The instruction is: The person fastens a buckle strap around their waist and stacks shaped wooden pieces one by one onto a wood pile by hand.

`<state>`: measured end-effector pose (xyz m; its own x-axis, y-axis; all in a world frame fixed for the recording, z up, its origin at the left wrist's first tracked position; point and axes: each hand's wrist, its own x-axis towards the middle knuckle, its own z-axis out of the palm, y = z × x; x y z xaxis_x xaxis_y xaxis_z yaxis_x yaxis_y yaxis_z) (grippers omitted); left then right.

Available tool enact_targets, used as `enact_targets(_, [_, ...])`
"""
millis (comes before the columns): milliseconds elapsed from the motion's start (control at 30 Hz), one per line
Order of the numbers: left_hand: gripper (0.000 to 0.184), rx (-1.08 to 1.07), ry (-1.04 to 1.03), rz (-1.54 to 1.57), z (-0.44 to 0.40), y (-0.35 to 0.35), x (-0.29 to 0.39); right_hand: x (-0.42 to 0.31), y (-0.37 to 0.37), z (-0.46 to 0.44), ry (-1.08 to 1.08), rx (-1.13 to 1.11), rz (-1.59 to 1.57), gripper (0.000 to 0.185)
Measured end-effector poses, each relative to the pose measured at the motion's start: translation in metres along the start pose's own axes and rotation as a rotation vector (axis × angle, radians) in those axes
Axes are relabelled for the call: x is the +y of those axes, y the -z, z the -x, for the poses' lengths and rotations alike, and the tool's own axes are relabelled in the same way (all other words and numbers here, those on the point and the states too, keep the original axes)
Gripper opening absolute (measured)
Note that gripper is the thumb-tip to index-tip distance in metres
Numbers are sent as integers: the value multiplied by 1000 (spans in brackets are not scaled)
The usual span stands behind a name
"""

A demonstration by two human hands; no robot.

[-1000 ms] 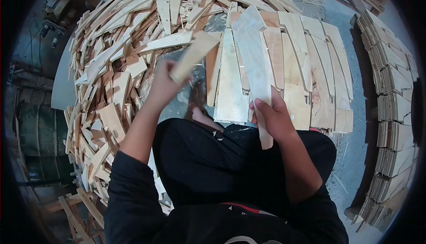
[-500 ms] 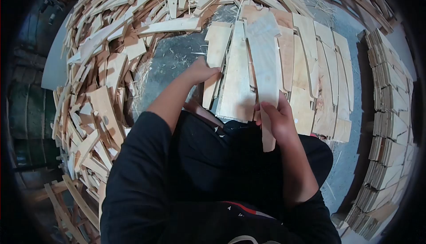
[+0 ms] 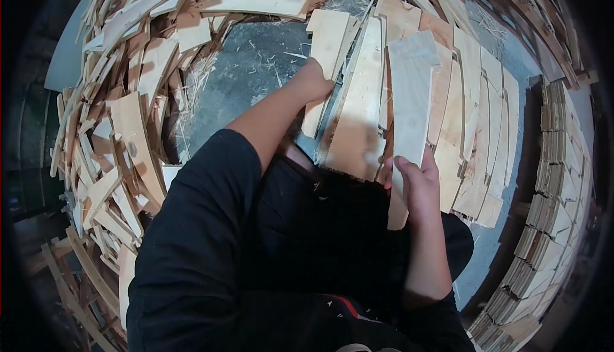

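Note:
My right hand (image 3: 419, 182) is closed around the narrow lower end of a pale, slightly curved wooden board (image 3: 410, 96). The board's wider, stepped end points away from me, above the other boards. Farther left, my left hand (image 3: 313, 82) is closed at the edge of another light wooden board (image 3: 327, 39), its thumb pointing right; its other fingers are mostly hidden. Between the hands lies a wide wooden board (image 3: 358, 96), partly shaded near my lap. Thin dark gaps and slivers (image 3: 348, 45) run between these boards.
Overlapping shaped boards (image 3: 470, 109) lie to the right. A heap of wooden offcuts (image 3: 137, 122) curves around the left and far side. Neat stacks of boards (image 3: 550, 192) line the far right. Wood shavings are scattered on the grey floor (image 3: 246, 64).
The view has shifted, so the offcut heap sits farther left and the boards farther right. Both hands appear higher or farther right in view; the right still holds the same board.

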<state>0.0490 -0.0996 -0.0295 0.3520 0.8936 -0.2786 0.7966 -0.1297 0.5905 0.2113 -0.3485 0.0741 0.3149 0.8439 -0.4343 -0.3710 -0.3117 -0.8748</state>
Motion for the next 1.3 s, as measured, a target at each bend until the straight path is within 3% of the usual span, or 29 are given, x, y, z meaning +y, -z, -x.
enact_targets(167, [73,9,-40,6,0,3,4,1,-2,-1,14,15,26,36])
enact_targets(367, [106,-32,15,66,1,-8,0,6,4,-4,11,-6,-4,35])
enact_targets(467, [116,-121,85,-56,8,-7,10,1,3,0,-38,12,16,35])
enact_targets(1300, [103,1,-44,6,7,-19,1,-4,6,4,-40,-35,30,38])
